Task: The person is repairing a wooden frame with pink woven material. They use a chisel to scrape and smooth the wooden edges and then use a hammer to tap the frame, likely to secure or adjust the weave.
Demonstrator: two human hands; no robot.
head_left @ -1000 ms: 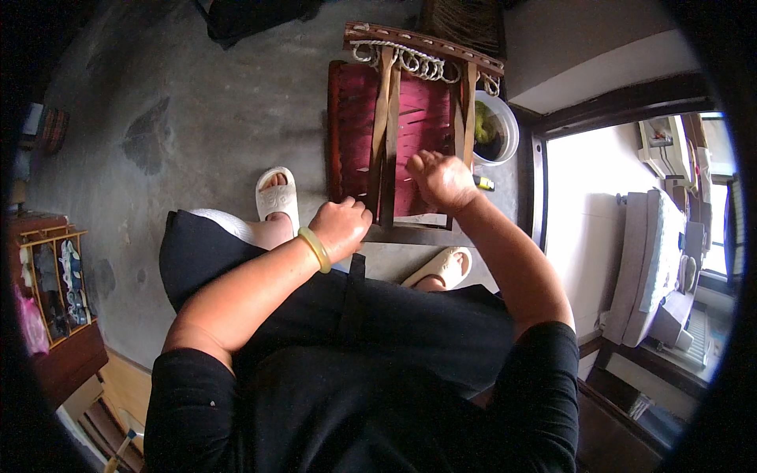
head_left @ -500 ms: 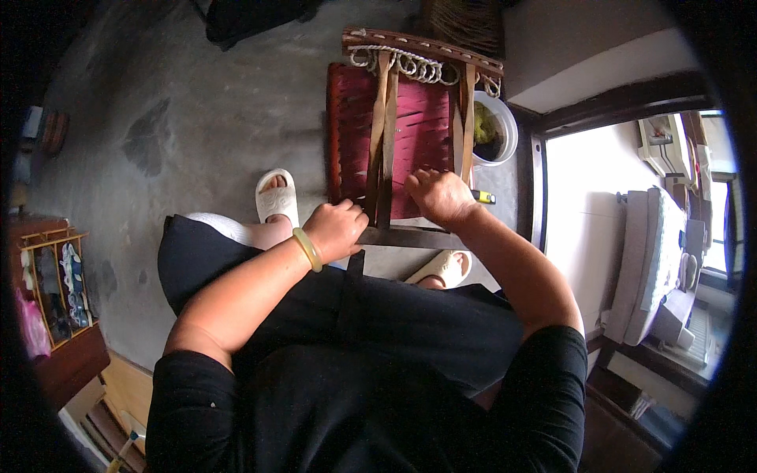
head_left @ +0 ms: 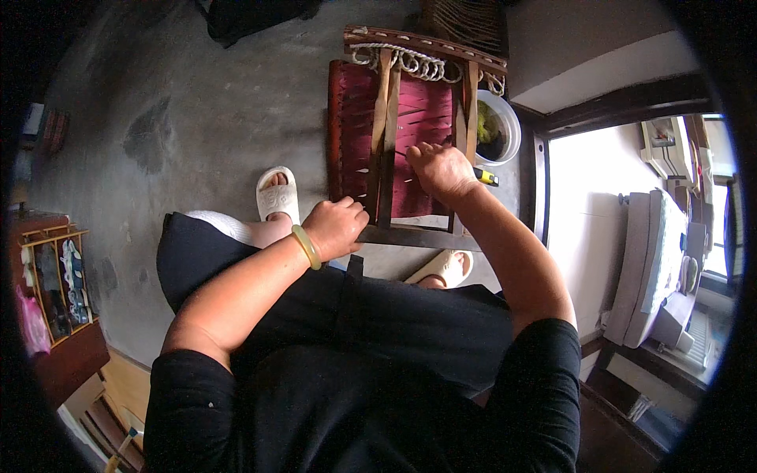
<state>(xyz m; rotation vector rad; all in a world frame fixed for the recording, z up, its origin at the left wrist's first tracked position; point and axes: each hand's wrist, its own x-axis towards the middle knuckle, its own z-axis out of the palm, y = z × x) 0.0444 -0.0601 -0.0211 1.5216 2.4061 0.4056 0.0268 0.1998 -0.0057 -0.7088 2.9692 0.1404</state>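
A wooden folding stool frame lies in front of me, with dark red woven strips across it. White rope is looped through holes along its far brown bar. My left hand, wearing a pale bangle, is closed at the frame's near left corner; its fingertips are partly hidden. Over the right part of the red strips, beside the right wooden leg, my right hand is closed with curled fingers. Whatever it holds is hidden.
A white bucket with something green inside stands right of the stool. A yellow and black tool lies near my right wrist. My feet wear cream slippers. A doorway opens at right; a rack stands at left.
My right hand has moved a little away from me along the stool, toward the rope end. The left hand stays at the near left corner.
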